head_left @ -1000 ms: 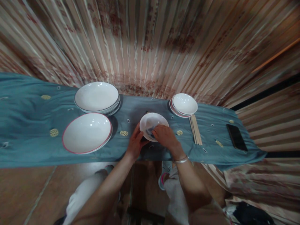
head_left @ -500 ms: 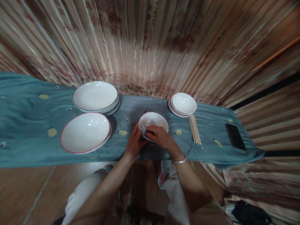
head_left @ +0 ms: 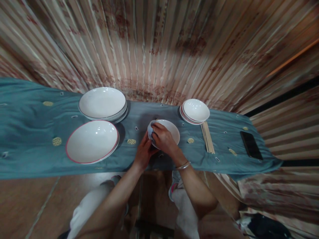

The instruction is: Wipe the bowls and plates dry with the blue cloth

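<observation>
Over the worktop [head_left: 30,132], left hand [head_left: 144,151] is gripping a bowl [head_left: 173,130]. Right hand [head_left: 161,136] is pinching cloth [head_left: 150,128] at its left rim.

Small white bowl [head_left: 173,130] with pale blue-grey cloth [head_left: 150,128].
Bowl: round, plain pale interior, mouth upward, at the middle of the teal tablecloth [head_left: 142,114], towards its near edge; base hidden, contact beneath not discernible. Cloth: soft, crumpled, bunched small, set against the bowl's left rim, partly hidden.
</observation>
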Tool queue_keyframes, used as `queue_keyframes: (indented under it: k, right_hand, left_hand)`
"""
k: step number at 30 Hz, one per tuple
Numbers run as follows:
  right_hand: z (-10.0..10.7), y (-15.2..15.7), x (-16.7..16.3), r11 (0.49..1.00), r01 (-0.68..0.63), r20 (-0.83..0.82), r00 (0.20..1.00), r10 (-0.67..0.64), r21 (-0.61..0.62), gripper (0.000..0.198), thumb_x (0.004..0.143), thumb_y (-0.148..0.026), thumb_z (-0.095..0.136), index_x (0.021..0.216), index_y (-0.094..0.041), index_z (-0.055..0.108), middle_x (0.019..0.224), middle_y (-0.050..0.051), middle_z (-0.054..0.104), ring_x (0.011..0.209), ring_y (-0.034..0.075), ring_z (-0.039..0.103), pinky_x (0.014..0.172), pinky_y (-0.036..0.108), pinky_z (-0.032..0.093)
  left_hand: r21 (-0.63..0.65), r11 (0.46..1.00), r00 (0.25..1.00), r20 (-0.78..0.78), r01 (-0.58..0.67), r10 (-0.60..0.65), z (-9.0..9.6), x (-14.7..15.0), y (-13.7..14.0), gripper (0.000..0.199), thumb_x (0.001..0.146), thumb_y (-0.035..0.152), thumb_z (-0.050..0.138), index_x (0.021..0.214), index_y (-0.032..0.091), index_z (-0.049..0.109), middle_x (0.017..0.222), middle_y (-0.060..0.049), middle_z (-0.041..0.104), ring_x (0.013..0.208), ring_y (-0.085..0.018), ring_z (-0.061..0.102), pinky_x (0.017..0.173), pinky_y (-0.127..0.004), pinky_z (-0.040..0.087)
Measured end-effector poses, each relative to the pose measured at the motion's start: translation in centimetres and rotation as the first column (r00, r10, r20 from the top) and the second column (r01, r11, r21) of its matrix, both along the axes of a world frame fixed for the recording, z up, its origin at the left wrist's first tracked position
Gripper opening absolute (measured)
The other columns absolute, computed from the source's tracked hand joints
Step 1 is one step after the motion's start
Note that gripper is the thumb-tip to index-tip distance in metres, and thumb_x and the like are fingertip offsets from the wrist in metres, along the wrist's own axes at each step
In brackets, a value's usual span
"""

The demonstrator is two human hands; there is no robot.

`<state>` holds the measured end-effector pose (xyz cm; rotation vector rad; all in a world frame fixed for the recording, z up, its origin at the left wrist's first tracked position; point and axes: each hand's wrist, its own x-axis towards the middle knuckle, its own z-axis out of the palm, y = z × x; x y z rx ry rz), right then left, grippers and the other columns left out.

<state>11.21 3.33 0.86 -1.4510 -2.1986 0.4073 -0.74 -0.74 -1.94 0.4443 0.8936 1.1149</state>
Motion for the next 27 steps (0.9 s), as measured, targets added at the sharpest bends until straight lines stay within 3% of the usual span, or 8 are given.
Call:
queue_keyframes:
  k: [5, 10, 21, 27]
  right_hand:
    - [0.4, 1.1, 0.6, 0.993, 0.118, 0.203, 0.972, -0.116, 0.001, 0.04, 0.095, -0.016, 0.041, 0.131, -0.009, 0.057, 0.14, 0.018, 0.053, 0.129, 0.027, 0.049, 0.113, 0.039, 0.039]
    - [0.7, 1.7, 2.0, 0.972, 0.236, 0.301, 0.925, -0.231, 0.022, 0.037, 0.095, -0.014, 0.04, 0.127, -0.009, 0.057, 0.135, 0.02, 0.055, 0.123, 0.029, 0.052, 0.108, 0.043, 0.041]
    - [1.0, -0.3, 5.3, 0.95, 0.312, 0.325, 0.899, -0.295, 0.0, 0.033, 0.094, -0.013, 0.039, 0.118, -0.009, 0.062, 0.129, 0.023, 0.058, 0.12, 0.033, 0.053, 0.105, 0.052, 0.041]
    - [1.7, -2.2, 6.4, 0.953, 0.303, 0.327, 0.901, -0.287, 0.002, 0.024, 0.094, -0.016, 0.044, 0.104, -0.012, 0.066, 0.119, 0.018, 0.063, 0.112, 0.027, 0.057, 0.101, 0.042, 0.046]
  left_hand:
    - [0.056, 0.998, 1.0, -0.008, 0.011, -0.011, -0.1, -0.1, -0.1, 0.064, 0.079, 0.034, 0.073, 0.139, 0.031, 0.053, 0.152, -0.004, 0.045, 0.137, -0.034, 0.043, 0.093, -0.049, 0.057]
    - [0.074, 0.997, 1.0, -0.012, 0.024, -0.023, 0.1, -0.2, -0.2, 0.063, 0.079, 0.035, 0.072, 0.139, 0.033, 0.053, 0.151, -0.003, 0.047, 0.136, -0.034, 0.044, 0.095, -0.05, 0.056]
    - [0.056, 0.998, 1.0, -0.012, 0.018, -0.017, 0.6, -0.1, -0.1, 0.06, 0.081, 0.031, 0.071, 0.138, 0.033, 0.054, 0.152, -0.003, 0.046, 0.139, -0.033, 0.04, 0.096, -0.048, 0.056]
    - [0.078, 0.997, 1.0, -0.011, 0.017, -0.017, 0.5, -0.1, -0.2, 0.061, 0.08, 0.032, 0.071, 0.138, 0.031, 0.053, 0.154, -0.003, 0.043, 0.139, -0.034, 0.039, 0.093, -0.049, 0.057]
